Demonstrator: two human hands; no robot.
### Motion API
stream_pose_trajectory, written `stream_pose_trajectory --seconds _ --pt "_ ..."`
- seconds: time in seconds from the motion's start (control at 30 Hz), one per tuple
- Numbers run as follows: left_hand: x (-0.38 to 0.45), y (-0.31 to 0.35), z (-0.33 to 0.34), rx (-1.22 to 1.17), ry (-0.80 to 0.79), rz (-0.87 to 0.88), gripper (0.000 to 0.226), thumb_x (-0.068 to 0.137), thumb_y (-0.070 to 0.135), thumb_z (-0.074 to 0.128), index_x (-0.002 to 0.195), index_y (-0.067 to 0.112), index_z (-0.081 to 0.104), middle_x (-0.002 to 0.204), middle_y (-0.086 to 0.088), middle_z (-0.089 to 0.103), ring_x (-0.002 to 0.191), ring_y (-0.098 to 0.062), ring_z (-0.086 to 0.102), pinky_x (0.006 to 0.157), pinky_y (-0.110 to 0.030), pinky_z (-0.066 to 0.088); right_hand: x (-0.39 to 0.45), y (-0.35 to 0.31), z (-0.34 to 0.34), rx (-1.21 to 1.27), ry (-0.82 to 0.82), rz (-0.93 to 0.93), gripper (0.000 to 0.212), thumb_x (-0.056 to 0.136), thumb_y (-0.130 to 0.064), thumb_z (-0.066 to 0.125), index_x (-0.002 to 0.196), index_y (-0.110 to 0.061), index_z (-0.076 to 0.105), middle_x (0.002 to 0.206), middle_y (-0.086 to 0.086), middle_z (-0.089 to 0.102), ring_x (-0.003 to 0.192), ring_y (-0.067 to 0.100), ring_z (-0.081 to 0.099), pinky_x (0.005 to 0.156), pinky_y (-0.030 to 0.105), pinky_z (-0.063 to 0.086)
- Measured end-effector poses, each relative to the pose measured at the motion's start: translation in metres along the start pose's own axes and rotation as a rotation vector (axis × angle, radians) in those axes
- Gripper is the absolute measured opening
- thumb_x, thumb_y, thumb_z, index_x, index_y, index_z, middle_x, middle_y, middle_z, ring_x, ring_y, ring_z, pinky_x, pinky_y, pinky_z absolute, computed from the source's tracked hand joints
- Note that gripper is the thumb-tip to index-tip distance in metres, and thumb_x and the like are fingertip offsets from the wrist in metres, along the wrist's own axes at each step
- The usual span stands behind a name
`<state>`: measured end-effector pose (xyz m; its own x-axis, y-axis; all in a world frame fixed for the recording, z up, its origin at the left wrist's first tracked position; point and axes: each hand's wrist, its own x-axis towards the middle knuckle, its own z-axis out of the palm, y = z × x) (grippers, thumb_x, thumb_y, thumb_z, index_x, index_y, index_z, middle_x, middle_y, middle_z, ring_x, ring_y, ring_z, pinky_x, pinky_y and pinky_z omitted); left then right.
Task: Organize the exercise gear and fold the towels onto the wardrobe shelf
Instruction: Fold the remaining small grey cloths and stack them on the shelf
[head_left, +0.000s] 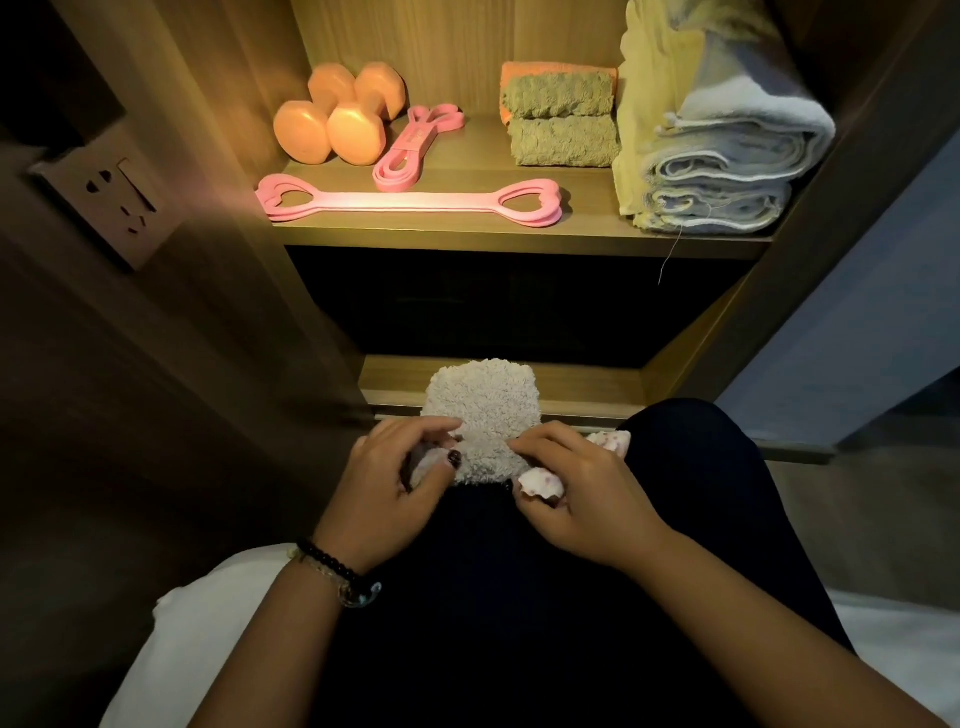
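Warm yellow light floods the wardrobe shelf (467, 236) from somewhere above it, glaring off the dumbbells (337, 117) at its back left; below the shelf everything sinks into murk, the cavity beneath nearly black; left of the shelf the wall socket (111, 202) sits dim; straight edges bow outward near the corners; focus slightly soft throughout.

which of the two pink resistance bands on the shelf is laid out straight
The long pink band with heart-shaped handles, stretched flat along the shelf's front edge. The other pink band is doubled over, lying beside the orange dumbbells.
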<state>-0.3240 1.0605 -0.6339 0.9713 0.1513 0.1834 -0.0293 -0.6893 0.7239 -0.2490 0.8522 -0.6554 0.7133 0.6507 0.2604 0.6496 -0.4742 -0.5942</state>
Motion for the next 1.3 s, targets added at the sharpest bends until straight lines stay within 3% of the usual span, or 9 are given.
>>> stream_pose_trajectory --seconds 0.27,0.37,0.47,0.57,0.7,0.83,0.97,1.1,1.3 --pt "-0.002 -0.002 0.005 -0.08 0.01 -0.097 0.027 0.083 0.018 0.072 0.101 0.035 0.065 0.104 0.02 0.064 0.101 -0.001 0.06 0.087 -0.03 0.051 0.01 0.007 -0.001 0.232 -0.058 0.15 0.03 0.087 -0.023 0.068 0.117 -0.017 0.066 0.105 -0.012 0.062 0.098 -0.002 0.056 0.087 0.011 0.04" --pt "-0.005 -0.002 0.006 -0.183 0.033 -0.175 0.012 0.083 0.036 0.068 0.094 0.038 0.063 0.095 0.023 0.067 0.085 -0.002 0.064 0.074 -0.031 0.054 0.006 0.009 -0.002 0.329 -0.089 0.211 0.018 0.09 -0.028 0.065 0.107 -0.023 0.068 0.095 -0.023 0.064 0.095 -0.005 0.056 0.084 0.014 0.041" --pt "-0.006 0.001 0.007 -0.234 0.076 -0.235 0.024 0.078 0.054 0.062 0.09 0.033 0.061 0.081 0.007 0.068 0.071 -0.027 0.062 0.066 -0.044 0.052 0.004 0.005 -0.002 0.439 -0.1 0.26 0.005 0.092 -0.033 0.062 0.09 -0.032 0.066 0.083 -0.024 0.063 0.079 -0.002 0.057 0.074 0.018 0.042" --pt "0.0 0.001 0.01 -0.242 0.069 -0.35 0.022 0.079 0.049 0.068 0.087 0.03 0.06 0.071 -0.001 0.065 0.067 -0.035 0.059 0.059 -0.041 0.049 0.007 0.002 0.003 0.48 -0.048 0.312 0.012 0.091 -0.037 0.06 0.081 -0.034 0.064 0.074 -0.019 0.063 0.071 -0.001 0.054 0.07 0.023 0.042" --pt "0.018 -0.002 0.011 -0.206 -0.006 -0.489 0.019 0.082 0.039 0.069 0.084 0.023 0.059 0.063 0.003 0.066 0.057 -0.013 0.058 0.058 -0.03 0.047 0.013 -0.003 0.006 0.353 0.039 0.379 0.007 0.088 -0.033 0.064 0.086 -0.029 0.068 0.083 -0.016 0.068 0.08 -0.001 0.06 0.074 0.024 0.046" --pt "0.028 0.0 0.013 -0.125 0.041 -0.541 0.021 0.074 0.042 0.071 0.075 0.024 0.06 0.062 0.007 0.066 0.059 -0.01 0.06 0.055 -0.024 0.043 0.008 -0.01 -0.003 -0.14 0.101 -0.03 0.028 0.079 -0.009 0.055 0.103 -0.011 0.071 0.107 0.001 0.067 0.077 0.021 0.068 0.062 0.024 0.053" --pt "0.026 0.002 0.013 0.101 0.141 -0.374 0.016 0.075 0.037 0.072 0.078 0.032 0.058 0.086 0.015 0.06 0.088 -0.011 0.055 0.075 -0.031 0.045 0.004 -0.013 -0.004 -0.156 -0.005 -0.096 0.045 0.072 -0.004 0.058 0.115 -0.008 0.068 0.117 0.005 0.066 0.08 0.028 0.07 0.051 0.039 0.056" --pt "0.019 0.007 0.013 0.135 0.132 0.035 0.011 0.08 0.015 0.074 0.085 0.023 0.069 0.087 0.016 0.061 0.087 -0.003 0.055 0.078 -0.028 0.049 0.004 -0.006 0.001 -0.067 -0.019 -0.023 0.042 0.085 -0.025 0.062 0.125 -0.014 0.062 0.125 -0.001 0.062 0.098 0.022 0.067 0.071 0.043 0.058" --pt "0.005 -0.002 0.009 0.038 -0.007 0.014 0.031 0.074 0.022 0.08 0.102 0.03 0.068 0.102 0.024 0.06 0.103 0.004 0.054 0.086 -0.015 0.042 0.007 0.005 0.006 0.114 -0.024 0.115 0.048 0.083 -0.035 0.071 0.128 -0.027 0.059 0.125 -0.016 0.059 0.115 -0.002 0.053 0.1 0.031 0.046"
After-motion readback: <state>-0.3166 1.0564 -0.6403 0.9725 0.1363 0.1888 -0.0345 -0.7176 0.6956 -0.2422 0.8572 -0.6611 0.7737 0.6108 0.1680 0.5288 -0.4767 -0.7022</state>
